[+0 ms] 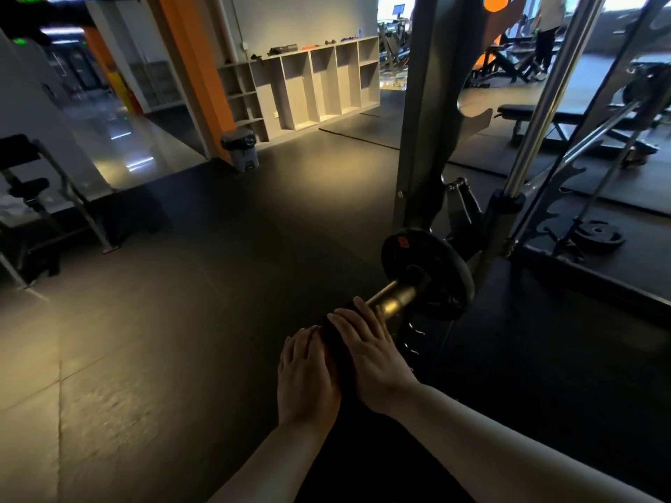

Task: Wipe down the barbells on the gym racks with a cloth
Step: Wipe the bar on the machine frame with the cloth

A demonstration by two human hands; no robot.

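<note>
A barbell sleeve (397,297) of dull metal sticks out toward me from a black weight plate (441,281) on the rack. A dark cloth (336,343) is wrapped over the sleeve's near end. My right hand (366,352) lies over the cloth from the right, fingers curved round it. My left hand (306,375) presses against the cloth from the left with fairly straight fingers. The end of the sleeve is hidden under the cloth and hands.
The rack's grey upright (428,114) and a chrome guide rod (544,103) rise behind the plate. A loose plate (599,235) lies on the floor at right. A bench (544,118), white shelving (316,85), a bin (241,148) and a person (548,34) stand farther off.
</note>
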